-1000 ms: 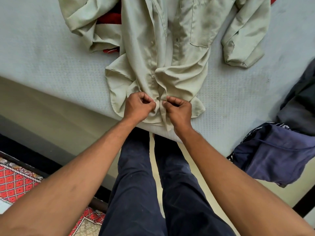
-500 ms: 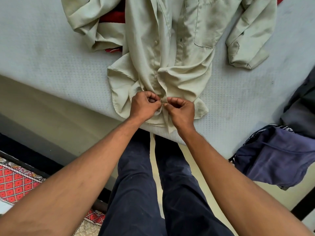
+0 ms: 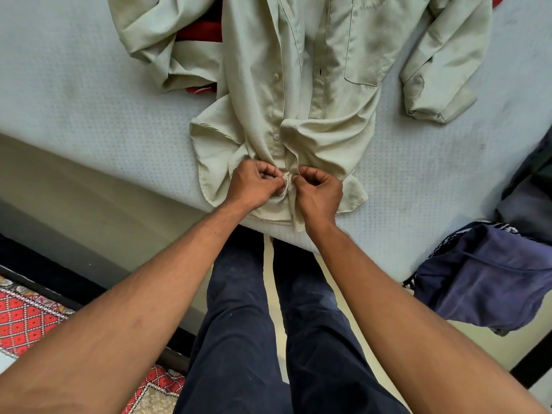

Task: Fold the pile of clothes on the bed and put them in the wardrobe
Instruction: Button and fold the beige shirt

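A pale green long-sleeved shirt [image 3: 301,85] lies face up on the bed [image 3: 89,115], its hem at the near edge and its sleeves spread to both sides. My left hand [image 3: 254,186] pinches the left front edge of the shirt near the hem. My right hand [image 3: 319,192] pinches the right front edge, and the fingertips of both hands meet at the button strip. A red garment [image 3: 203,32] shows from under the shirt's left sleeve.
A dark blue garment [image 3: 484,279] hangs over the bed's near edge at the right, with dark grey clothing [image 3: 528,192] behind it. A red patterned rug [image 3: 24,321] covers the floor at the lower left. My legs in dark trousers stand against the bed.
Both hands have drawn the two front edges of the shirt closer together at the hem. The view has shifted slightly; the shirt otherwise lies as before.
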`<state>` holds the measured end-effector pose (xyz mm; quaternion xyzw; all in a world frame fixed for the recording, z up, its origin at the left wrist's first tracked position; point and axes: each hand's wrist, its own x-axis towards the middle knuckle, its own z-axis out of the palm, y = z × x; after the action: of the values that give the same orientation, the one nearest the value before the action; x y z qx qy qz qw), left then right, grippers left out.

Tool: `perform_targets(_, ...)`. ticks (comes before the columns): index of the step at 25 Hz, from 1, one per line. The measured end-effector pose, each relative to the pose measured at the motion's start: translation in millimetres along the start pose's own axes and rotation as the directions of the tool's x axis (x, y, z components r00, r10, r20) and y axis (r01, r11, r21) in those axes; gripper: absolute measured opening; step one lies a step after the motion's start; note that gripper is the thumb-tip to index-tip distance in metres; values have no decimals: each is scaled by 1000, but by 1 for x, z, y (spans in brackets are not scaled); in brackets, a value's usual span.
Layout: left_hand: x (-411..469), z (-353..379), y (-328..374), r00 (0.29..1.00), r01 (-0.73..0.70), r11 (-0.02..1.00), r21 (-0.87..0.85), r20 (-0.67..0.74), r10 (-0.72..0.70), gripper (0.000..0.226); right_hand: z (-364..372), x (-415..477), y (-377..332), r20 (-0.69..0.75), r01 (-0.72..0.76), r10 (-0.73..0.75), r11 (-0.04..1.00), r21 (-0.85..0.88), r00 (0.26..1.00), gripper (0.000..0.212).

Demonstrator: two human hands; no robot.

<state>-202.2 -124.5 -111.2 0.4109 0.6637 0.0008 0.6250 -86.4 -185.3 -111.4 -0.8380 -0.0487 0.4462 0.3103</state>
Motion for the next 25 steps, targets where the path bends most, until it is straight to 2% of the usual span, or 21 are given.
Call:
perform_targets(6,1,0,-2,1000,-5,999,-39,21,6,6,-1,-5,-1,107,-42,33,996,84,994,18)
perform_targets(12,2,-2,2,998,14,1000,-10,65,-13,8,-4,-1,2,122,-44,39,998,41,992,18)
perform_targets(20,2,-4,9,996,45,999,0,80,-45,2,0,1,-2,112,41,-35,998,-57,993,27)
perform_targets(25,2,-5,9,996,49,999,1,74,-48,5,2,2,3,62,116,-110,986,-115,992,14)
